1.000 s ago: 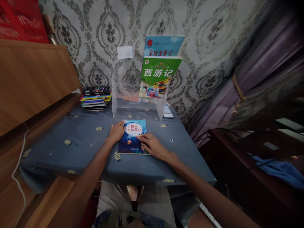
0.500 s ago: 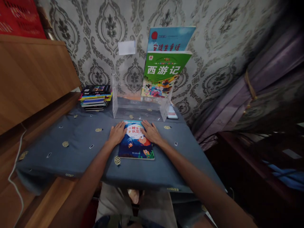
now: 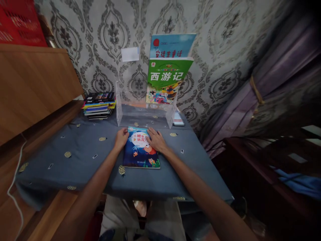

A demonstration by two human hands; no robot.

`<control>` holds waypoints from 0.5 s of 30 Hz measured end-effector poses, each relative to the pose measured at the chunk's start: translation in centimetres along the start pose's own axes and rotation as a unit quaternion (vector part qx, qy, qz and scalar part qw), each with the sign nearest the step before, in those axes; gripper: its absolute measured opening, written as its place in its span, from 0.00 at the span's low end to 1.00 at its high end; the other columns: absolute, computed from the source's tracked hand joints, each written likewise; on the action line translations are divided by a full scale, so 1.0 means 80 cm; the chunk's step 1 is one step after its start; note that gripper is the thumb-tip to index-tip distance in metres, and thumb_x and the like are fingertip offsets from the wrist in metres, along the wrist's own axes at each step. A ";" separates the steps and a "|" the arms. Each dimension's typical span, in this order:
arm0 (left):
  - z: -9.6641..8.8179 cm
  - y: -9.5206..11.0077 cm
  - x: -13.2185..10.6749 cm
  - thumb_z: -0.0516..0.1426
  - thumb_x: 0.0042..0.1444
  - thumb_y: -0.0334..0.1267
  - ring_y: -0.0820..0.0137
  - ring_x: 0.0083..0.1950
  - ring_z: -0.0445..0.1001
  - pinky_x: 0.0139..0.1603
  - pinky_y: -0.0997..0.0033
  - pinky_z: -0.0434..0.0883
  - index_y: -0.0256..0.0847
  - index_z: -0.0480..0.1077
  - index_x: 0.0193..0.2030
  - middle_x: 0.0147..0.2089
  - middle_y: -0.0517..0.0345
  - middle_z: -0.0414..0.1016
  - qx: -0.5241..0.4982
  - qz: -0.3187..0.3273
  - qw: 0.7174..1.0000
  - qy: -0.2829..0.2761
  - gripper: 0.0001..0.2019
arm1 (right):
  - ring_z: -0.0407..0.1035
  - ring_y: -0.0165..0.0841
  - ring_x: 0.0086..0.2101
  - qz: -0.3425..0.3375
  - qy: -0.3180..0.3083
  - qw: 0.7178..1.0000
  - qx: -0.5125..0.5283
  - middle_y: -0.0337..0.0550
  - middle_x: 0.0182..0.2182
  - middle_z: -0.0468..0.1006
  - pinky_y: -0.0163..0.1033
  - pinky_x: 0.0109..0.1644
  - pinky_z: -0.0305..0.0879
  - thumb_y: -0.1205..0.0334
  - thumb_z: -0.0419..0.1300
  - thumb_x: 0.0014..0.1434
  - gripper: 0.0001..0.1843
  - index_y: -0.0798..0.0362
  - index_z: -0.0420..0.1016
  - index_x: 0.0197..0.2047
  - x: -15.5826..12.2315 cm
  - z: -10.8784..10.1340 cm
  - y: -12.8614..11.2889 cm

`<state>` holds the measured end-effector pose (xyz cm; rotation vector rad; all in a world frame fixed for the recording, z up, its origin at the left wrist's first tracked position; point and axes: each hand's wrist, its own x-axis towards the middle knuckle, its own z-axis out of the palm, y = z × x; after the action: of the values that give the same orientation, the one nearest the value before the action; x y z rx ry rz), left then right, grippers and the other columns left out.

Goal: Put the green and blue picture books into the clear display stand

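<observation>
A blue picture book lies flat on the table covered by a blue-grey cloth. My left hand rests at the book's upper left edge with its fingers curled onto the edge. My right hand lies flat on the book's upper right corner, fingers spread. Behind the book stands a clear acrylic book stand holding a green book upright, with a light blue book behind it.
A stack of several books lies at the table's far left by a wooden headboard. Patterned wallpaper backs the table. A purple curtain hangs to the right, above a dark cabinet with a blue cloth. A white cable hangs at left.
My right hand slid from the book's lower middle up to its upper right corner, uncovering the cover picture. My left hand's fingers curled at the left edge.
</observation>
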<state>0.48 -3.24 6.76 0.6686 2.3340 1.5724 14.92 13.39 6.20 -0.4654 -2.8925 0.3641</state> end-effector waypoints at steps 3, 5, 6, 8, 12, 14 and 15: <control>0.004 -0.006 0.004 0.58 0.58 0.32 0.62 0.41 0.80 0.43 0.63 0.77 0.34 0.74 0.49 0.40 0.49 0.81 -0.096 -0.062 0.993 -0.012 0.13 | 0.47 0.42 0.70 -0.003 0.004 1.000 0.008 0.55 0.70 0.55 0.56 0.71 0.44 0.55 0.45 0.70 0.29 0.57 0.57 0.70 -0.001 0.000 0.001; 0.007 -0.010 0.001 0.61 0.55 0.32 0.64 0.33 0.80 0.38 0.64 0.77 0.33 0.75 0.43 0.32 0.51 0.80 -0.153 -0.092 0.983 -0.029 0.09 | 0.48 0.41 0.70 -0.002 0.006 1.000 0.016 0.54 0.70 0.56 0.56 0.72 0.44 0.55 0.45 0.70 0.29 0.56 0.58 0.70 -0.001 0.001 0.003; 0.008 -0.011 -0.001 0.62 0.54 0.33 0.65 0.31 0.79 0.37 0.65 0.77 0.33 0.76 0.41 0.30 0.52 0.79 -0.180 -0.101 0.978 -0.036 0.08 | 0.48 0.41 0.70 -0.001 0.006 1.000 0.022 0.54 0.70 0.56 0.56 0.72 0.44 0.55 0.45 0.70 0.29 0.55 0.58 0.70 0.000 0.001 0.005; 0.008 -0.010 -0.005 0.64 0.53 0.33 0.66 0.30 0.79 0.37 0.64 0.78 0.33 0.75 0.40 0.29 0.52 0.79 -0.226 -0.112 0.967 -0.047 0.09 | 0.50 0.41 0.69 0.001 0.008 0.999 0.042 0.53 0.70 0.57 0.56 0.72 0.45 0.53 0.45 0.70 0.29 0.54 0.58 0.70 0.002 0.002 0.009; 0.012 0.001 -0.010 0.66 0.53 0.36 0.64 0.35 0.81 0.41 0.62 0.79 0.35 0.76 0.44 0.34 0.50 0.81 -0.296 -0.110 0.946 -0.070 0.13 | 0.51 0.43 0.69 0.037 0.041 0.990 0.133 0.53 0.70 0.57 0.56 0.70 0.50 0.50 0.45 0.70 0.30 0.54 0.60 0.70 0.006 0.003 0.022; 0.014 0.010 -0.010 0.65 0.54 0.36 0.64 0.37 0.81 0.43 0.62 0.80 0.36 0.76 0.46 0.37 0.50 0.82 -0.320 -0.105 0.938 -0.079 0.14 | 0.54 0.44 0.67 0.048 0.066 0.973 0.215 0.53 0.68 0.61 0.55 0.68 0.56 0.49 0.48 0.69 0.30 0.54 0.62 0.68 0.006 0.003 0.030; 0.014 0.015 -0.011 0.65 0.54 0.36 0.64 0.38 0.81 0.43 0.62 0.79 0.36 0.76 0.47 0.37 0.50 0.82 -0.328 -0.102 0.935 -0.082 0.14 | 0.59 0.45 0.65 0.050 0.077 0.959 0.268 0.53 0.66 0.65 0.54 0.67 0.59 0.50 0.51 0.67 0.30 0.53 0.63 0.68 0.006 0.003 0.034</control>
<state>2.02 -2.37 7.41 0.3602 1.5439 1.9424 15.17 15.99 5.35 -0.5108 -2.4778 1.0386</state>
